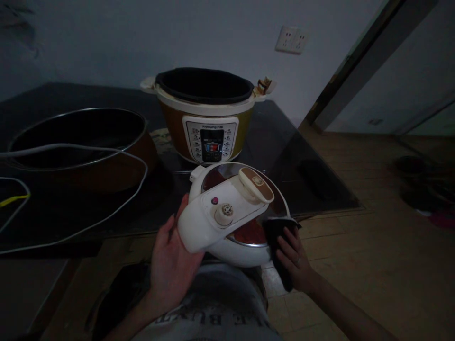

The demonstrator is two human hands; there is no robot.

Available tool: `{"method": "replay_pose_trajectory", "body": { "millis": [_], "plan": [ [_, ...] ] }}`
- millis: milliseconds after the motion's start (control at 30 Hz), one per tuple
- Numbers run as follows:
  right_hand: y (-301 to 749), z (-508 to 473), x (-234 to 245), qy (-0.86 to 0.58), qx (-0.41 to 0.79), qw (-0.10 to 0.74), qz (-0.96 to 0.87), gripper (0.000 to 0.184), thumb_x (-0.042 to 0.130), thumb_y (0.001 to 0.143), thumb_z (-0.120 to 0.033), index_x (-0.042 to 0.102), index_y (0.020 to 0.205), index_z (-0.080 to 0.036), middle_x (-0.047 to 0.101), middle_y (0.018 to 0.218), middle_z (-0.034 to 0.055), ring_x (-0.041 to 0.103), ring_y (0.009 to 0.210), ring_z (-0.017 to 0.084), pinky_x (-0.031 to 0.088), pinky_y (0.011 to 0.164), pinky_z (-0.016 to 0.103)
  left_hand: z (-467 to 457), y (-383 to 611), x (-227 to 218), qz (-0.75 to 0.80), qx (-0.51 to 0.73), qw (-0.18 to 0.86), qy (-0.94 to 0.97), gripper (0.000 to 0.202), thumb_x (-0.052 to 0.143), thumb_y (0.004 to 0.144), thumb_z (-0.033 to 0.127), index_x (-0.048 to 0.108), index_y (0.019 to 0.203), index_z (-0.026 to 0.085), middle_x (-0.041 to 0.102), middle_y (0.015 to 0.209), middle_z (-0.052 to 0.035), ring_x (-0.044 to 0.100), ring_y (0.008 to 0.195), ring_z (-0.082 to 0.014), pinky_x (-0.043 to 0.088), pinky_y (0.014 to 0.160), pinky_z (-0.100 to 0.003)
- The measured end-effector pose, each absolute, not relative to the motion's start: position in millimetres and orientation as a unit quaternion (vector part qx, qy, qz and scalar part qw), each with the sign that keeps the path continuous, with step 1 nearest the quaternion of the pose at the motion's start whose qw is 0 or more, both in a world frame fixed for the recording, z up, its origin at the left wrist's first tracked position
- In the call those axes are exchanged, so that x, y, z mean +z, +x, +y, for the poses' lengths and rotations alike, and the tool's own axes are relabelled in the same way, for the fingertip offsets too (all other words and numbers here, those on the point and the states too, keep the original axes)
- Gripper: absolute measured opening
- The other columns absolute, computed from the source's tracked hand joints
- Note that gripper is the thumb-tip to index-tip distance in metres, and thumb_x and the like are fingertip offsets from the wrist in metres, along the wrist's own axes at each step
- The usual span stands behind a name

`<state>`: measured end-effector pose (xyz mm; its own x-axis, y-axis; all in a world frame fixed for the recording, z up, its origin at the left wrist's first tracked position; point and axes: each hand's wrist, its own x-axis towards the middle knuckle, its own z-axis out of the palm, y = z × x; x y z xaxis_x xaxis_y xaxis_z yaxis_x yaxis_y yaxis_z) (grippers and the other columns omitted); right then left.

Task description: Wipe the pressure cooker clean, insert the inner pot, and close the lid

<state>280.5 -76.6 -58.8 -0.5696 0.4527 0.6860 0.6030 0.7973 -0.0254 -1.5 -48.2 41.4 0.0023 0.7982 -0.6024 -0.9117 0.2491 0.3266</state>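
Note:
A white pressure cooker lid with brown-red panels, a raised handle and a steam valve is tilted in front of my body at the table's edge. My left hand supports its near left end, palm up with the fingers partly behind the lid. My right hand grips a dark cloth, pressed against the lid's right rim. Behind the lid stands the electric pressure cooker, uncovered, with a dark pot inside and a control panel facing me.
A large brown pot with a dark inside stands on the left of the black table. A white cable loops across in front of it. A wall socket is behind, and wooden flooring lies to the right.

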Motion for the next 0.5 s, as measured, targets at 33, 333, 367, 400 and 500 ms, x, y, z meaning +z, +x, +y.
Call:
{"method": "replay_pose_trajectory", "body": {
  "millis": [33, 333, 367, 400, 500],
  "plan": [
    [273.8, -77.5, -52.2, -0.287, -0.111, 0.341, -0.888, 0.049, 0.037, 0.093, -0.011, 0.05, 0.138, -0.025, 0.032, 0.156, 0.0038, 0.027, 0.144, 0.025, 0.023, 0.117, 0.057, -48.5, -2.0, 39.5, 0.354, 0.61, 0.706, -0.073, 0.046, 0.034, 0.097, 0.033, 0.047, 0.141, 0.027, 0.067, 0.127, -0.0042, 0.058, 0.123, -0.0255, 0.037, 0.11, -0.046],
    [200.2, -58.7, 31.4, -0.147, -0.127, 0.17, -0.966, 0.043, 0.034, 0.097, -0.014, 0.054, 0.135, -0.019, 0.043, 0.151, -0.0007, 0.034, 0.142, 0.019, 0.016, 0.122, 0.044, -48.8, -7.6, 30.8, 0.339, 0.585, 0.733, -0.078, 0.049, 0.032, 0.098, 0.037, 0.046, 0.142, 0.021, 0.07, 0.119, -0.0093, 0.064, 0.113, -0.0273, 0.046, 0.101, -0.046],
    [193.2, -55.7, 35.8, -0.134, -0.127, 0.156, -0.97, 0.044, 0.034, 0.097, -0.014, 0.051, 0.137, -0.018, 0.042, 0.151, -0.0001, 0.033, 0.142, 0.019, 0.015, 0.122, 0.044, -49.0, -8.3, 31.8, 0.34, 0.577, 0.737, -0.088, 0.049, 0.03, 0.098, 0.037, 0.046, 0.142, 0.021, 0.072, 0.116, -0.0095, 0.066, 0.11, -0.0271, 0.048, 0.099, -0.045],
    [186.6, -52.9, 39.3, -0.121, -0.126, 0.144, -0.974, 0.044, 0.035, 0.097, -0.015, 0.049, 0.139, -0.016, 0.041, 0.152, 0.0005, 0.031, 0.143, 0.019, 0.015, 0.122, 0.043, -49.1, -9.0, 32.6, 0.341, 0.569, 0.741, -0.1, 0.049, 0.029, 0.099, 0.037, 0.047, 0.141, 0.02, 0.073, 0.112, -0.0097, 0.068, 0.106, -0.0266, 0.049, 0.097, -0.045],
    [167.2, -46.3, 47.2, -0.098, -0.117, 0.116, -0.981, 0.044, 0.038, 0.097, -0.018, 0.047, 0.14, -0.012, 0.04, 0.153, 0.0024, 0.027, 0.145, 0.019, 0.019, 0.121, 0.04, -49.0, -10.7, 30.5, 0.335, 0.565, 0.744, -0.119, 0.047, 0.029, 0.099, 0.035, 0.055, 0.134, 0.019, 0.076, 0.098, -0.0086, 0.072, 0.092, -0.0234, 0.054, 0.09, -0.038]
  ]
}}
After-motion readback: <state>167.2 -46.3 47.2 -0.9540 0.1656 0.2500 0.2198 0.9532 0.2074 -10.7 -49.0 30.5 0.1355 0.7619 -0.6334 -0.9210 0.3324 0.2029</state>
